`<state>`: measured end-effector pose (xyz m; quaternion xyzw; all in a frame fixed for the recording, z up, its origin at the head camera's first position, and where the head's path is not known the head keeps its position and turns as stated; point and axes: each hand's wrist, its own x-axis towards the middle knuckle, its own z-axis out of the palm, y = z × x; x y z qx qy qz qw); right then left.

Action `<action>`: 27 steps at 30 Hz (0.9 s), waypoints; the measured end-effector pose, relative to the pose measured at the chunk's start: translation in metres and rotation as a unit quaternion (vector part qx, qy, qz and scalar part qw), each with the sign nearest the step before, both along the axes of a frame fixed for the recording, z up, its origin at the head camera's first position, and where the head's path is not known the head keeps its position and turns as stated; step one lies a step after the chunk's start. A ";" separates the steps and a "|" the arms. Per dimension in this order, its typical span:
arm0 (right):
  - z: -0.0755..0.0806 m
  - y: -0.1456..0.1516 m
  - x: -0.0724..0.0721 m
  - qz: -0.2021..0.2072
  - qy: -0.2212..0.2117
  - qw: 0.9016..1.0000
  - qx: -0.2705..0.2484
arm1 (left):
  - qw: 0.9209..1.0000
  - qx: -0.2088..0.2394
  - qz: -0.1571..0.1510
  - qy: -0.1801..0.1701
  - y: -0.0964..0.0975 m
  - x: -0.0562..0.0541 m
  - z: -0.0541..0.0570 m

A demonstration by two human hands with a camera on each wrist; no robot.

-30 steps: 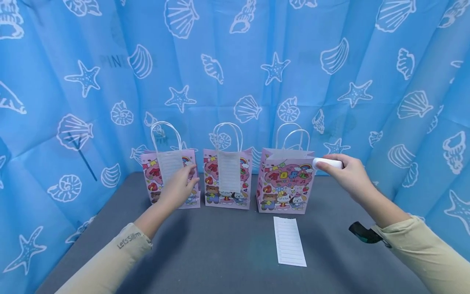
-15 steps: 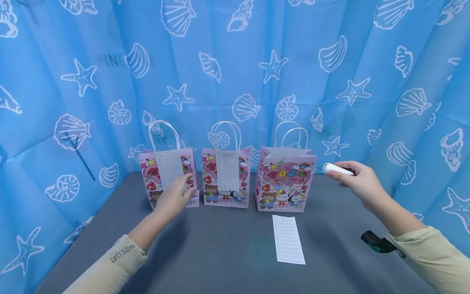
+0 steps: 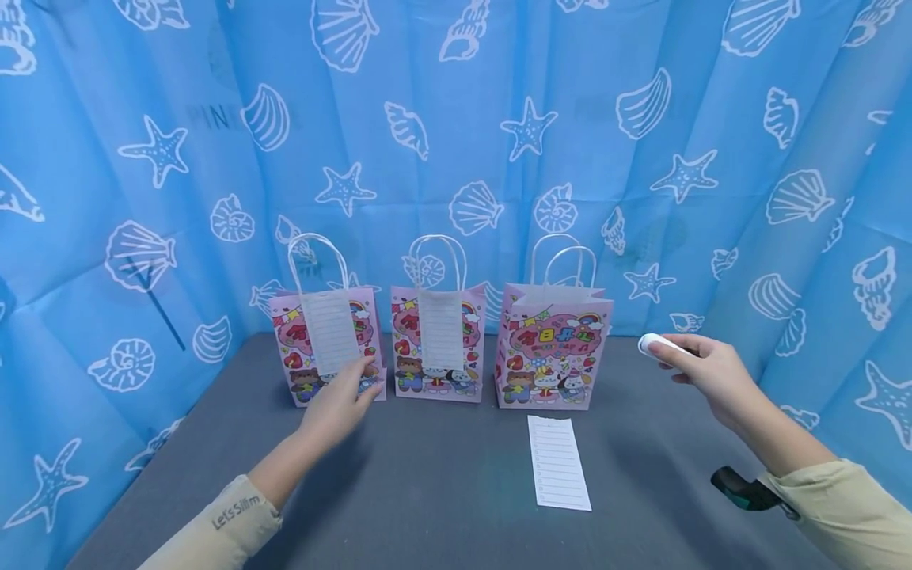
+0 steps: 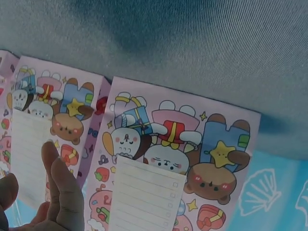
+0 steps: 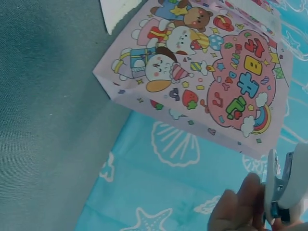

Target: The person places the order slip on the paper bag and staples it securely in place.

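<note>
Three pink gift bags with white handles stand in a row: a left bag [image 3: 290, 356], a middle bag [image 3: 408, 348] and a right bag [image 3: 552, 348]. Lined paper slips hang on two of them, the left slip [image 3: 329, 332] and the middle slip [image 3: 441, 328]. My left hand [image 3: 339, 408] is in front of the left bag, fingers loosely extended and holding nothing; whether it touches the bag I cannot tell. To the right of the right bag, my right hand [image 3: 720, 378] grips a small white stapler [image 5: 294, 185], its metal parts showing in the right wrist view.
A loose lined paper slip [image 3: 559, 463] lies flat on the grey table [image 3: 442, 491], in front of the right bag. Behind the bags hangs a blue curtain [image 3: 484, 119] with white shells and starfish. A dark wrist camera [image 3: 744, 488] hangs below the right forearm.
My right hand has moved right and slightly down with the stapler, away from the right bag. The left hand has dropped slightly from the left slip. The bags stay put.
</note>
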<state>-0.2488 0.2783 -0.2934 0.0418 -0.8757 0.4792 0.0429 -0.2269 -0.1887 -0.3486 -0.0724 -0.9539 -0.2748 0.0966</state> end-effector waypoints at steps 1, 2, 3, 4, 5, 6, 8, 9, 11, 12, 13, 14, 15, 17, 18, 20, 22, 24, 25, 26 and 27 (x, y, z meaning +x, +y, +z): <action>-0.001 0.001 0.000 -0.002 -0.010 1.000 -0.002 | 1.000 0.000 -0.001 0.000 0.000 0.001 -0.001; -0.003 0.003 0.001 -0.005 -0.021 1.000 -0.006 | 1.000 0.001 0.000 0.000 0.000 0.001 -0.002; -0.004 0.004 0.001 -0.007 -0.032 0.999 -0.011 | 1.000 0.001 0.000 0.000 0.000 0.002 -0.003; -0.005 0.006 0.001 -0.009 -0.042 0.999 -0.016 | 1.000 0.004 0.001 -0.001 0.000 0.002 -0.004; -0.007 0.007 0.001 -0.010 -0.054 0.998 -0.023 | 1.000 0.006 0.001 -0.002 0.000 0.003 -0.005; -0.009 0.009 0.000 -0.011 -0.065 0.997 -0.028 | 1.000 0.008 0.001 -0.004 0.000 0.003 -0.005; -0.013 0.012 -0.001 -0.013 -0.082 0.996 -0.037 | 1.000 0.013 0.001 -0.009 0.000 0.004 -0.007; -0.015 0.013 -0.001 -0.012 -0.090 0.995 -0.041 | 1.000 0.015 0.001 -0.012 0.000 0.005 -0.007; -0.021 0.014 -0.002 -0.011 -0.103 0.994 -0.046 | 1.000 0.017 0.001 -0.015 0.001 0.006 -0.008; -0.024 0.014 -0.003 -0.011 -0.108 0.993 -0.048 | 1.000 0.017 0.001 -0.017 0.001 0.006 -0.009; -0.027 0.014 -0.003 -0.012 -0.115 0.992 -0.052 | 1.000 0.018 0.001 -0.019 0.001 0.007 -0.010; -0.030 0.013 -0.003 -0.012 -0.121 0.991 -0.055 | 1.000 0.018 0.000 -0.020 0.002 0.008 -0.010; -0.033 0.012 -0.002 -0.014 -0.127 0.990 -0.059 | 1.000 0.017 -0.001 -0.021 0.002 0.009 -0.011; -0.039 0.012 -0.002 -0.019 -0.140 0.988 -0.065 | 1.000 0.016 -0.004 -0.022 0.003 0.011 -0.012; -0.041 0.012 -0.001 -0.021 -0.146 0.987 -0.067 | 1.000 0.016 -0.006 -0.022 0.003 0.012 -0.012; -0.045 0.011 -0.001 -0.025 -0.153 0.985 -0.072 | 1.000 0.017 -0.009 -0.022 0.005 0.013 -0.013; -0.047 0.011 0.000 -0.028 -0.159 0.984 -0.075 | 1.000 0.015 -0.009 -0.021 0.006 0.013 -0.014; -0.049 0.011 -0.001 -0.030 -0.168 0.982 -0.080 | 1.000 0.015 -0.010 -0.019 0.008 0.013 -0.015; -0.049 0.010 -0.001 -0.032 -0.174 0.981 -0.081 | 1.000 0.014 -0.011 -0.019 0.009 0.012 -0.016; -0.050 0.010 -0.001 -0.031 -0.181 0.980 -0.081 | 1.000 0.012 -0.011 -0.019 0.010 0.012 -0.017; -0.051 0.009 -0.002 -0.030 -0.187 0.979 -0.079 | 1.000 0.011 -0.012 -0.021 0.012 0.011 -0.018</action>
